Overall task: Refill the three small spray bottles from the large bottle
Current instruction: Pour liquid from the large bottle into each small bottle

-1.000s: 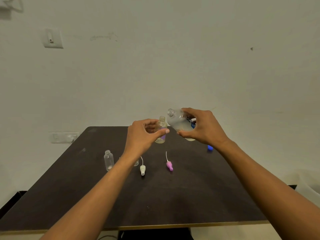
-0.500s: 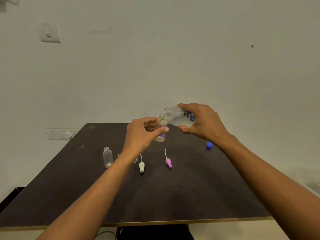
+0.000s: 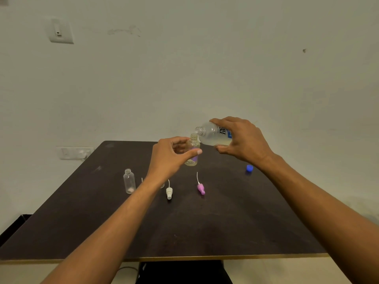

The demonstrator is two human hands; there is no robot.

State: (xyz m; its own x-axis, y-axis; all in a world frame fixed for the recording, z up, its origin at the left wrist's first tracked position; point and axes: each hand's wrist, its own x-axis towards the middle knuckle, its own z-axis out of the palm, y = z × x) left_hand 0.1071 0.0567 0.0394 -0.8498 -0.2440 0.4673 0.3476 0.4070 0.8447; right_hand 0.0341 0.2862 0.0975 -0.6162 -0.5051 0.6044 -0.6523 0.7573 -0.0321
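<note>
The left grip (image 3: pixel 170 158) pinches one small bottle (image 3: pixel 192 149); the right grip (image 3: pixel 244 140) wraps the tilted large bottle (image 3: pixel 211 136), just above. First fill apparently beginning (others pending).

Right hand (image 3: pixel 244 140) tips large bottle (image 3: pixel 213 136) over small bottle (image 3: pixel 192 150).

Head-worn view, forward, downward, table (image 3: pixel 205 232) close

Pale plain wall (image 3: pixel 205 68) fills the upper frame. Switch plate (image 3: pixel 59 31) upper left; socket plate (image 3: pixel 74 152) mid-left. Faint scuff (image 3: pixel 125 30) top, left of centre; small dark mark (image 3: pixel 304 50) upper right. Dark desk (image 3: pixel 184 232) across the lower half, pale front edge. Dim, even light.
</note>
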